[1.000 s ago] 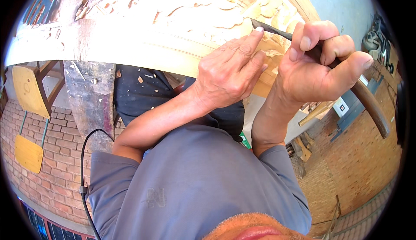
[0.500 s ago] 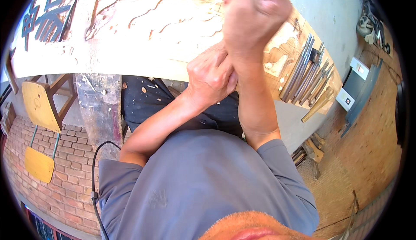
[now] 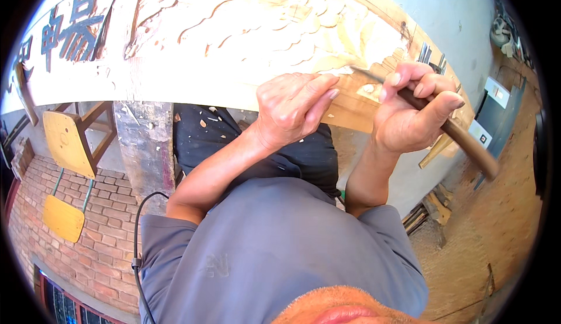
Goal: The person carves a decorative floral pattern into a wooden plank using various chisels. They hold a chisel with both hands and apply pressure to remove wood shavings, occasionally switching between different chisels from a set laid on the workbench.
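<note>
My right hand (image 3: 416,110) is wrapped around the brown wooden handle of a carving chisel (image 3: 476,148). Its thin metal blade points left over the carved wooden panel (image 3: 193,78); I cannot tell whether the tip touches the wood. Close to that tip is my left hand (image 3: 292,106), fingers curled and thumb against the forefinger at the panel's near edge. Whether anything small is pinched there is hidden. Wavy relief lines run across the bright panel. Behind my right hand, a row of metal carving tools (image 3: 429,56) is mostly covered.
A tapered light wooden tool (image 3: 435,151) lies at the panel's right end. Left of my legs stand a worn wooden support (image 3: 143,142) and a yellow chair (image 3: 67,140). A black cable (image 3: 136,236) hangs beside my left sleeve. Wood pieces (image 3: 435,207) lie on the right floor.
My right hand has come down and to the right, turning so the chisel's blade points at the panel. My left hand has parted from my right wrist. The view has shifted slightly.
</note>
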The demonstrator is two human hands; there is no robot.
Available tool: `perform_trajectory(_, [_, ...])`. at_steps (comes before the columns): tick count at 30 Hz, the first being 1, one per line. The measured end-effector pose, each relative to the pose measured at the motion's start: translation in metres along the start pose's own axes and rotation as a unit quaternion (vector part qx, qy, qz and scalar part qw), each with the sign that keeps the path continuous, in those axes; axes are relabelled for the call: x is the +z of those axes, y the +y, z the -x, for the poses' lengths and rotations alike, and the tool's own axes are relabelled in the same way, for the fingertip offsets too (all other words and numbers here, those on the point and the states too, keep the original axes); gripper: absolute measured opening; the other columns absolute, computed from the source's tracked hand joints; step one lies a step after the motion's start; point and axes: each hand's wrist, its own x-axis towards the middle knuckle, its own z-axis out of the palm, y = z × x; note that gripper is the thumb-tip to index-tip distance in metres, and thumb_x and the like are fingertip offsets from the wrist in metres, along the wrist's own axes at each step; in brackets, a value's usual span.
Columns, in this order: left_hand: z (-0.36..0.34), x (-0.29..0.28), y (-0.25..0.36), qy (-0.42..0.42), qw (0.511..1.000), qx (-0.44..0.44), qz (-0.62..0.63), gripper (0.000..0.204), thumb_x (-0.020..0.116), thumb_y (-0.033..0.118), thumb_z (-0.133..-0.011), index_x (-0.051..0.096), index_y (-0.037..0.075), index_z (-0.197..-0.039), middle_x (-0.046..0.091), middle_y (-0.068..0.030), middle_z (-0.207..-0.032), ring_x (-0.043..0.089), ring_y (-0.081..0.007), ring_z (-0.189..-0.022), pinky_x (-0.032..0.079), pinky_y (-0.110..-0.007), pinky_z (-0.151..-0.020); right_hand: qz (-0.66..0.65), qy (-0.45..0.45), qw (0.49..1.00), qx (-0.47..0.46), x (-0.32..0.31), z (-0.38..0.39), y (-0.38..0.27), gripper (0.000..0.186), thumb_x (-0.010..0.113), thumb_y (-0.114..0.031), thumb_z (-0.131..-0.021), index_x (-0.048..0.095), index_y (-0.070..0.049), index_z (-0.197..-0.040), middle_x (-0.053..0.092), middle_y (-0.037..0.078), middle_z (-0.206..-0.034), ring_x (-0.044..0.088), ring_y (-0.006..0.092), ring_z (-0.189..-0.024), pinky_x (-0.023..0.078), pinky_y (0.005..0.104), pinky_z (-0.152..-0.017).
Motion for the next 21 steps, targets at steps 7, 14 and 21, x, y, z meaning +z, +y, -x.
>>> perform_trajectory(7, [-0.007,-0.018,0.014,0.040,0.938,-0.265,0.220,0.010,0.076,0.007,-0.102,0.080,-0.001,-0.107,0.080,-0.0101,-0.090,0.073,-0.0133,-0.079,0.057,-0.028,-0.071,0.083,-0.220,0.971,0.047,0.016,0.003,0.010,0.046,0.083,-0.043,-0.097,0.059,-0.004,-0.108,0.074,0.007,-0.084,0.066,0.0128,-0.058,0.050,0.0275,-0.050])
perform_trajectory(14, [0.033,-0.118,0.008,0.066,0.923,-0.338,0.170,0.061,0.069,0.048,-0.105,0.068,-0.006,-0.134,0.074,-0.0144,-0.126,0.069,-0.0203,-0.115,0.055,-0.034,-0.103,0.057,-0.383,0.891,-0.237,0.091,0.030,0.028,0.024,0.084,-0.028,-0.086,0.067,-0.013,-0.094,0.069,-0.001,-0.089,0.070,0.0156,-0.070,0.055,0.0297,-0.053])
perform_trajectory(21, [0.042,-0.163,0.044,0.144,0.815,-0.432,0.359,0.080,0.041,0.060,-0.112,0.054,-0.011,-0.147,0.064,-0.0279,-0.142,0.064,-0.0339,-0.133,0.046,-0.048,-0.118,0.044,-0.434,0.848,-0.300,0.107,0.042,0.067,0.053,0.083,-0.059,-0.076,0.055,-0.014,-0.071,0.053,-0.001,-0.071,0.057,0.0169,-0.059,0.047,0.0335,-0.055])
